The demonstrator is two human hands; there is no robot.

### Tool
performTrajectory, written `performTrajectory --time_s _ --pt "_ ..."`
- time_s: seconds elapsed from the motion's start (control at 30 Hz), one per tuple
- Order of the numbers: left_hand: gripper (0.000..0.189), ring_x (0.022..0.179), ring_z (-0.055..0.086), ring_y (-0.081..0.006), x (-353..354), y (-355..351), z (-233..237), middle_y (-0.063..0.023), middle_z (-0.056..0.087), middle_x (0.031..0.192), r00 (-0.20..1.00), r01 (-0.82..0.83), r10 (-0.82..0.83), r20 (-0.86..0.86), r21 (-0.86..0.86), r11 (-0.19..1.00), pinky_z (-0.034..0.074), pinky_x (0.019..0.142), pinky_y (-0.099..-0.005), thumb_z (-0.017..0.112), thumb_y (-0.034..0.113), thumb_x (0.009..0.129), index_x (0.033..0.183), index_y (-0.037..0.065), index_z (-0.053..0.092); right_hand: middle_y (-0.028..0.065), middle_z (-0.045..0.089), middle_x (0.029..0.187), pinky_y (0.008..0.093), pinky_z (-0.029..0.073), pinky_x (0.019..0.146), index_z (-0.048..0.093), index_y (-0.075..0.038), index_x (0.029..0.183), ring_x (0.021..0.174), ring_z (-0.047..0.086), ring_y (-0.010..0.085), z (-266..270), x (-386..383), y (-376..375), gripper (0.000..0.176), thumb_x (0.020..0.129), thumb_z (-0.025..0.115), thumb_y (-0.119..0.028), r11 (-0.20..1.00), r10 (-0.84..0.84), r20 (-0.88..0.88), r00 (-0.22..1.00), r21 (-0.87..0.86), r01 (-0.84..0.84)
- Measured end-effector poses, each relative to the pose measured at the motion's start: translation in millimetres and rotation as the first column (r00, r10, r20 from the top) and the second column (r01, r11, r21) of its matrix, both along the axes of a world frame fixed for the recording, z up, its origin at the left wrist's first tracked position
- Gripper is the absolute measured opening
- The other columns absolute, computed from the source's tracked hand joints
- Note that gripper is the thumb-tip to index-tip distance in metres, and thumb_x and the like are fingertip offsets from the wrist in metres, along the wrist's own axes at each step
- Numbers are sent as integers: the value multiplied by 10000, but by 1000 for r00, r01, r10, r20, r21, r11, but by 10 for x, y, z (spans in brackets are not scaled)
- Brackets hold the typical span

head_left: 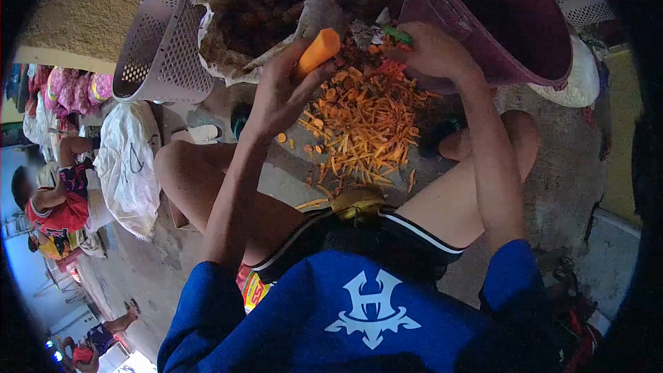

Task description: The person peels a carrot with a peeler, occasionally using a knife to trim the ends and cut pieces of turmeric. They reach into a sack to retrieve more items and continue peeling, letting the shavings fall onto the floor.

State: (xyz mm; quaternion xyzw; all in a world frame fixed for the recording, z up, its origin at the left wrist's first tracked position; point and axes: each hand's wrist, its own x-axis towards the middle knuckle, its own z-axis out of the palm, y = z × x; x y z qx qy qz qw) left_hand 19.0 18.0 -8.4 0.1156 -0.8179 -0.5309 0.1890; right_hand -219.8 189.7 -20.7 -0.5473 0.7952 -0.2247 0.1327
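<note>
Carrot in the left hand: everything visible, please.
The carrot is a thick, bright orange, roughly cylindrical piece with a smooth, peeled-looking surface and a blunt exposed end. It is tilted, that end pointing up and right in the image. The left hand grips its lower part, hiding the other end. In the image it sits up and left of the pile of orange peelings.

Market-like vegetable workplace: sacks (pixel 130 169), tub (pixel 442 17), carrot peelings (pixel 369 128).

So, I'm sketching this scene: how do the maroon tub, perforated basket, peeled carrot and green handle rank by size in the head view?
1. Maroon tub
2. Perforated basket
3. Peeled carrot, partly covered by left hand
4. Green handle, partly covered by right hand
</note>
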Motion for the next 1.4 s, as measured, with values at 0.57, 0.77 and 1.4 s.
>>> performTrajectory --time_s 0.57,0.77,1.4 --pt "441 881 672 -260 -1129 -305 1580 -124 689 987 927 368 -375 -28 268 890 545 783 -389 662 358 957 1252 38 594 211 688 935 471 528 817 662 23 1033 910 684 317 -437 204 -244 521 890 699 -476 832 122 135 983 526 -176" --pt "420 1221 591 -233 -1274 -2330 453 -96 635 1284 937 348 -348 16 21 937 472 1072 -415 662 258 954 1357 193 562 241 677 951 491 510 807 660 -14 1064 935 667 399 273 240 -170 458 901 690 -440 892 18 121 992 446 -70" --pt "820 1344 477 -451 -1684 -3358 -1884 -284 545 1375 573 -352 690 441 -628 694 366 1127 -535 509 591 924 1492 31 320 229 660 878 508 491 822 631 -32 1125 865 647 420 504 108 -186 388 887 703 -330 880 -122 29 992 466 95"
